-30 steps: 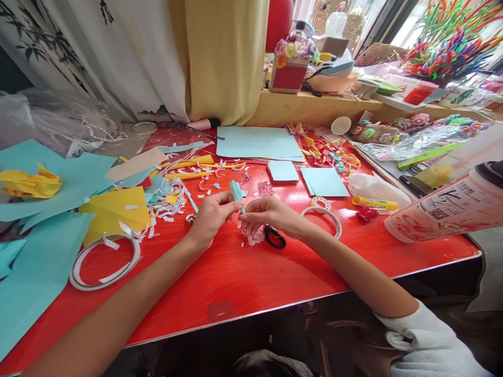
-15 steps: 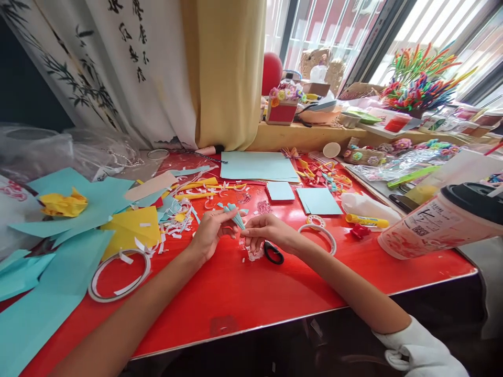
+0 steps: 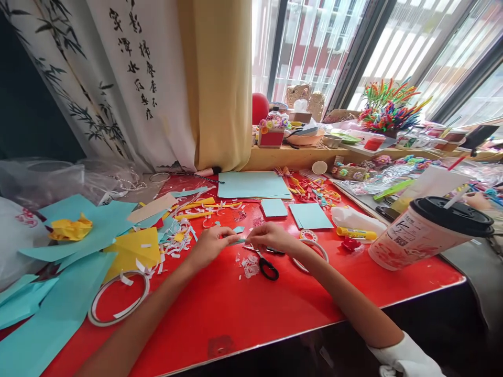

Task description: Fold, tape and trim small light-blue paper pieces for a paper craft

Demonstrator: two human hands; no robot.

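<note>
My left hand (image 3: pixel 214 245) is closed in a pinch on a small folded light-blue paper piece (image 3: pixel 238 241), above the middle of the red table. From the other side, the closed fingertips of my right hand (image 3: pixel 272 237) meet the same piece. Most of the paper is hidden by the fingers. Below my right hand lie black-handled scissors (image 3: pixel 269 270), their blades partly under the fingers. Beside the scissors is a small heap of white scraps (image 3: pixel 250 266). Stacked light-blue paper squares (image 3: pixel 310 216) lie beyond my right hand.
At left are large blue sheets (image 3: pixel 74 283), crumpled yellow paper (image 3: pixel 70 229) and a tape roll (image 3: pixel 94 309). Another tape roll (image 3: pixel 325 253), a yellow glue stick (image 3: pixel 356 233) and a tall lidded cup (image 3: pixel 416 241) stand or lie at right. Blue sheets (image 3: pixel 253 185) lie at the back.
The folded blue paper stood up fanned between my hands; now it is held low and flatter, mostly covered by fingers. More of the scissors shows. The camera view has tilted up.
</note>
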